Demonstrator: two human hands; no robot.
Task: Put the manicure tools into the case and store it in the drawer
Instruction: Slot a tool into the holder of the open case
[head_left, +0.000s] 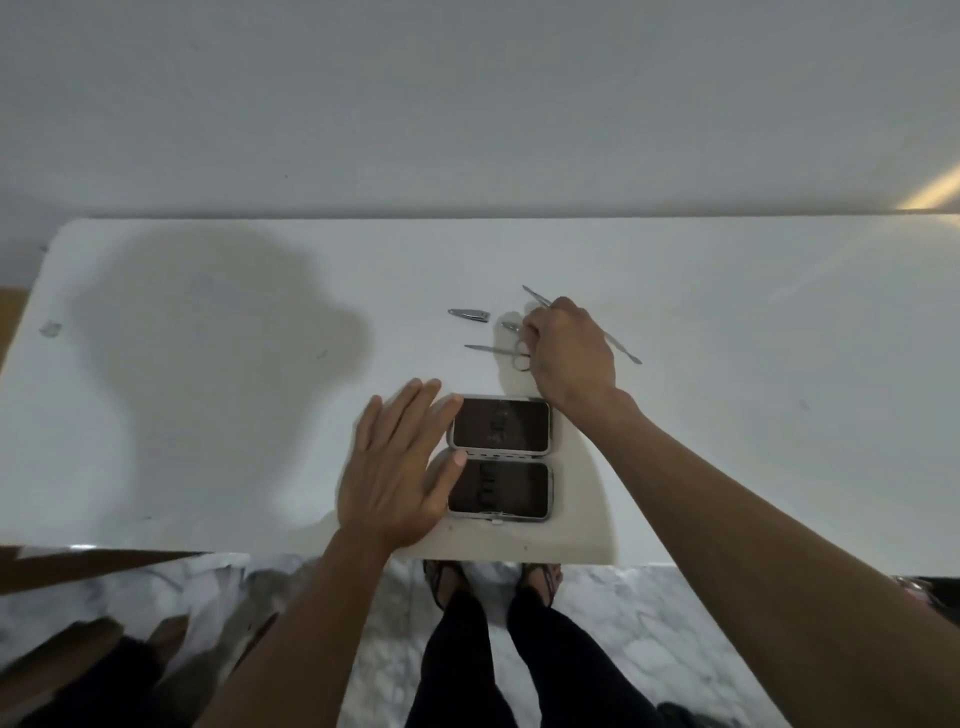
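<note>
An open grey manicure case (498, 457) with two dark padded halves lies near the front edge of the white table (208, 415). My left hand (400, 467) rests flat against the case's left side, fingers straight. Behind the case lie a nail clipper (468, 315), small scissors (498, 352), a short metal tool (511, 326) partly hidden by my fingers, and a long thin cuticle pusher (621, 349). My right hand (569, 353) is over the tools with fingers curled down at the scissors' handle rings. Whether it grips them is hidden.
A white wall stands right behind the table. The table's left part carries a large shadow and a small grey scrap (50, 328). Below the front edge are a marble floor and my legs and sandalled feet (493, 582). No drawer is in view.
</note>
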